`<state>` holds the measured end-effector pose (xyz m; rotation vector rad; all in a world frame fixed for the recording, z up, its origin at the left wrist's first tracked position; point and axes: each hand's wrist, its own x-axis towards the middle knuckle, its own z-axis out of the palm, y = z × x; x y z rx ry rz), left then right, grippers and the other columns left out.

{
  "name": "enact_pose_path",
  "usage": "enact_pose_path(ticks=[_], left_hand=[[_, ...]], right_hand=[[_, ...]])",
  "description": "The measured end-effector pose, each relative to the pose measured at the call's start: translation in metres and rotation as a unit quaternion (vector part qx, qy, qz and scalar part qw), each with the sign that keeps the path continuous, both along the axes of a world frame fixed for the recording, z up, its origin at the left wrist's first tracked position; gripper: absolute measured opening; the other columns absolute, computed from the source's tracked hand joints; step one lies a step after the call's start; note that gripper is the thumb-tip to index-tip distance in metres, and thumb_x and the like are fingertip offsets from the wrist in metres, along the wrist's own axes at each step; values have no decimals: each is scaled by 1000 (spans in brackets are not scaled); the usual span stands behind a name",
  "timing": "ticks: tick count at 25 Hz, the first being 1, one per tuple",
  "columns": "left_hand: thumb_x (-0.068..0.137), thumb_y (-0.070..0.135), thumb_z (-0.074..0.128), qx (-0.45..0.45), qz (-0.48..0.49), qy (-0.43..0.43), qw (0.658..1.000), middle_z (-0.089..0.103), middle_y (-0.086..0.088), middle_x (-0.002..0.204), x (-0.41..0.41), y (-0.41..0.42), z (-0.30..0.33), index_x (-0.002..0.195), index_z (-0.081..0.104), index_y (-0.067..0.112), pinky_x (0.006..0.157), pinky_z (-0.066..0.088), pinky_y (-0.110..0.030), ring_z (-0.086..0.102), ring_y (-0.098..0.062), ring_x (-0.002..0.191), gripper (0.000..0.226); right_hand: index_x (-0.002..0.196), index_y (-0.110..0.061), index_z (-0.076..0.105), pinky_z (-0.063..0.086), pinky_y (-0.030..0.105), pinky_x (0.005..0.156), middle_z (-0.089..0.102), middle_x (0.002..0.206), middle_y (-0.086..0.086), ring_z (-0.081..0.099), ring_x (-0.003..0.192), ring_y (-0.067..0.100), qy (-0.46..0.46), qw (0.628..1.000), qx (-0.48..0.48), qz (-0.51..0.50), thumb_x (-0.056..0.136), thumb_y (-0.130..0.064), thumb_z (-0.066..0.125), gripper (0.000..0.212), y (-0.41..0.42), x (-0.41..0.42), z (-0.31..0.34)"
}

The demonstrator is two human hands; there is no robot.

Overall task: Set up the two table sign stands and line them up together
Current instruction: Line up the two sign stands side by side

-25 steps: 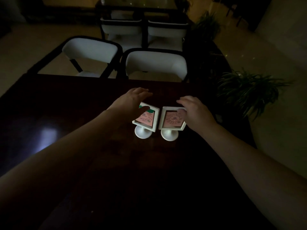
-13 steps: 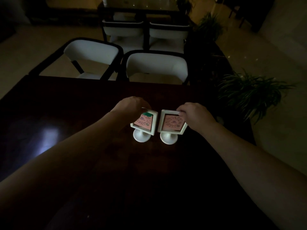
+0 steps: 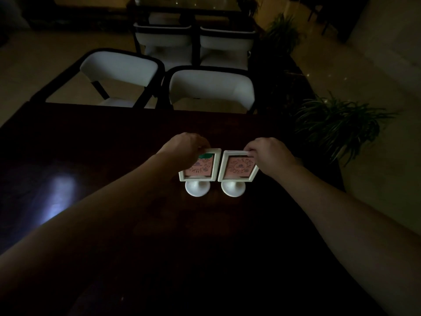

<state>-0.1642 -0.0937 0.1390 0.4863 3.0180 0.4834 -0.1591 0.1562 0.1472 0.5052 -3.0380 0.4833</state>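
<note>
Two white table sign stands stand upright side by side on a dark wooden table (image 3: 114, 224), each with a round foot and a pink card in a white frame. My left hand (image 3: 182, 148) grips the top left corner of the left sign stand (image 3: 201, 171). My right hand (image 3: 267, 153) pinches the top right corner of the right sign stand (image 3: 237, 169). The two frames almost touch along their inner edges, and both face me. My hands hide the outer upper corners.
Two white chairs (image 3: 211, 87) with dark frames stand at the table's far edge, with more chairs behind. A potted plant (image 3: 335, 124) is off the right side. A patch of light reflects on the table (image 3: 57, 197) at the left.
My left hand has closed on the left stand's top. Both frames have been turned square to me and brought closer together, nearly touching.
</note>
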Motion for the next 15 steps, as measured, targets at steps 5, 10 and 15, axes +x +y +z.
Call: enact_pose_path(ticks=[5,10,15], left_hand=[[98,20,52,-5,-3,4,1000,65,0,118,-1,1,0,120,64,24,70,51,-29,61,-18,95,26],[98,25,49,7,-3,0,1000,65,1,114,-1,2,-5,118,64,25,62,45,-23,56,-12,89,25],[98,24,50,4,-10,16,1000,65,0,114,0,-1,-6,119,64,24,64,45,-24,60,-15,93,25]], right_hand=[[106,-14,75,56,40,77,71,102,8,66,92,24,-2,1000,-6,-8,96,-14,58,19,-2,-1,0],[106,-14,75,56,40,75,71,102,8,66,91,25,2,1000,-15,-14,96,-14,57,20,-2,2,-3],[109,-14,74,56,40,77,71,104,9,66,93,25,-4,1000,-9,-14,97,-15,56,21,-2,3,-2]])
